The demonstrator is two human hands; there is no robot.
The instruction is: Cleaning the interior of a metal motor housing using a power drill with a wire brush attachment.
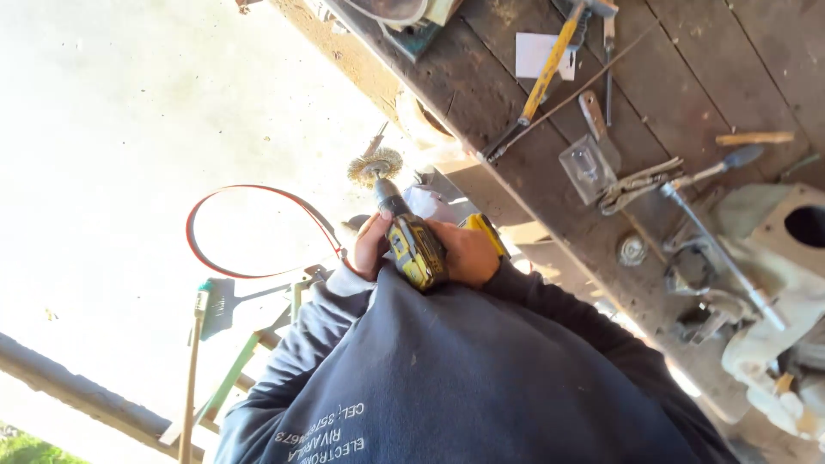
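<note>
Nearest the lens, a dark blue sweatshirt (464,378) with pale lettering low on its front fills the bottom of the view, both sleeves running up to the hands. Each grip is closed on the yellow and black cordless drill (416,249): the left hand (371,247) wraps the body from the bright side, and the right hand (467,254) clasps it from the desk side. A wire cup brush (375,166) sits at the end of the chuck, pointing away from the person, just short of the desk (687,94) edge and seemingly apart from it, though glare makes that hard to judge.

That edge runs diagonally from top centre to lower right. Left of it lies open, sunlit floor, broken only by a red loop of band (258,230) and a green frame (236,365) lower down.

On the dark wooden planks, a white square of paper (534,53) lies under a long yellow-handled tool (540,82). Nearby sit a small clear plastic packet (589,167), locking pliers (640,182) and a short wooden stick (754,137).
</note>
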